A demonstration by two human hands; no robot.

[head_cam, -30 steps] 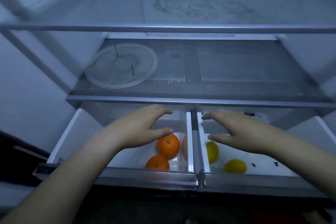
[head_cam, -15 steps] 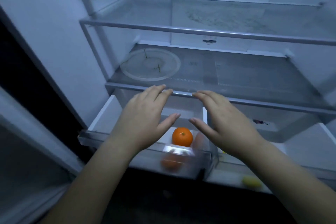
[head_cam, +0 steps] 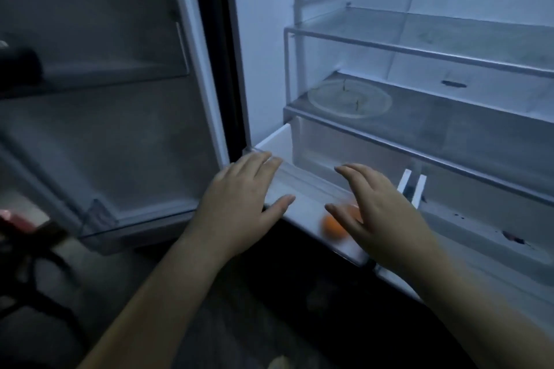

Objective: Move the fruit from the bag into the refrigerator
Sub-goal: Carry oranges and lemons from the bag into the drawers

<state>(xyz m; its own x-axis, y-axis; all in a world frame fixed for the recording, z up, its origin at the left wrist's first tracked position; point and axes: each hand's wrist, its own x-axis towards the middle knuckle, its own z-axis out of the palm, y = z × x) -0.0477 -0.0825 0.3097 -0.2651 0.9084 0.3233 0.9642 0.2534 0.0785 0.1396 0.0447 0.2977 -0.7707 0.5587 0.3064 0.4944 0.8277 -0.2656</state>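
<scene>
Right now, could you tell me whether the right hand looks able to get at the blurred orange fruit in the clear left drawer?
Probably yes: the right hand hovers open directly over the orange fruit, the clear left drawer looks pulled out, and nothing covers the fruit.

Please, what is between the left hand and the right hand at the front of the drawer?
In the head view, only the drawer's clear front edge lies between the left hand and the right hand; an orange shows just below, partly behind the right hand.
</scene>
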